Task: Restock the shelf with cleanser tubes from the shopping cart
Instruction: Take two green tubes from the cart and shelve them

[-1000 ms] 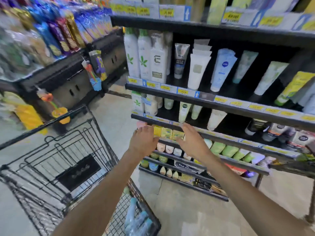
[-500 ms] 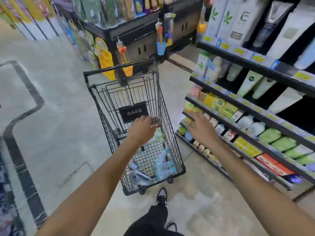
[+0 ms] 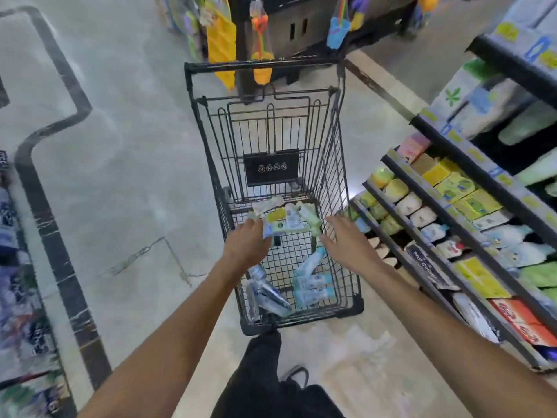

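Note:
A black wire shopping cart (image 3: 334, 164) stands in the aisle in front of me. Several cleanser tubes lie in it: pale green and white ones (image 3: 289, 220) at the far end of the basket, light blue ones (image 3: 312, 286) at the near end. My left hand (image 3: 245, 244) is inside the cart, over its left side, fingers stretched toward the pale tubes. My right hand (image 3: 346, 239) hovers over the cart's right wall, fingers spread, empty. The stocked shelf (image 3: 470, 218) runs along the right.
The shelf tiers hold boxes, soap bars and tubes, close to the cart's right side. A dark display unit (image 3: 301, 28) with hanging toys stands behind the cart. My dark trouser leg and shoe (image 3: 289, 384) are just below the cart. Pale floor stretches to the left.
My view has swung down from the shelf to the cart. Both hands left the shelf edge and moved over the cart basket; the left hand has dropped lower toward the tubes.

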`<state>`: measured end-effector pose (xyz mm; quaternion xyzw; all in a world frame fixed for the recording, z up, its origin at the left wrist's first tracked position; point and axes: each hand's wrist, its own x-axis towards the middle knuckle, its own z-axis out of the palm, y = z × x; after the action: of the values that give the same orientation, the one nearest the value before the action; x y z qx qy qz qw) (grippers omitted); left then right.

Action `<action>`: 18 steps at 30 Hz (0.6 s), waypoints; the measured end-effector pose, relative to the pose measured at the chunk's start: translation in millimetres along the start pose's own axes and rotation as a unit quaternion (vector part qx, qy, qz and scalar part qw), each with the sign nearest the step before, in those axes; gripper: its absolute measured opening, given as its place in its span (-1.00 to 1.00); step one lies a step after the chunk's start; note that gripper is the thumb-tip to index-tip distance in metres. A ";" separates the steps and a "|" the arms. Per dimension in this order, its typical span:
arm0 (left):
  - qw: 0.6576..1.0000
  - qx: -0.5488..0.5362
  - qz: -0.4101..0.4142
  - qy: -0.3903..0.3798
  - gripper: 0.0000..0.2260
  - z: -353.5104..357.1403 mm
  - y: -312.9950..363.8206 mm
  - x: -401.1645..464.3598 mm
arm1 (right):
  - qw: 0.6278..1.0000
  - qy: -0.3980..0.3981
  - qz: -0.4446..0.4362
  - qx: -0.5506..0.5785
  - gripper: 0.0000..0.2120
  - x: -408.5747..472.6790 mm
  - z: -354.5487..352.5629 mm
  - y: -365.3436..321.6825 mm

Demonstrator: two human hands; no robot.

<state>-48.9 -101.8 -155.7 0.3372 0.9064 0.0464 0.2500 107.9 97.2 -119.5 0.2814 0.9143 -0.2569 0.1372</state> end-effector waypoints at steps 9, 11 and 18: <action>0.996 0.004 0.012 -0.086 -0.59 59.3 -7.4 106.5 | 0.996 -0.072 0.059 -0.015 -0.49 102.3 62.8 27.1; 0.994 0.009 0.009 -0.108 -0.61 81.0 -7.3 132.2 | 0.993 -0.091 0.067 -0.026 -0.49 130.2 81.5 35.4; 0.990 0.013 0.012 -0.143 -0.56 158.8 -8.3 221.7 | 0.988 -0.123 0.071 -0.065 -0.57 237.4 142.2 82.8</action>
<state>-120.4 19.0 -389.6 0.3545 0.8578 -0.0110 0.3720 -19.5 183.6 -363.9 0.3026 0.8830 -0.2188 0.2845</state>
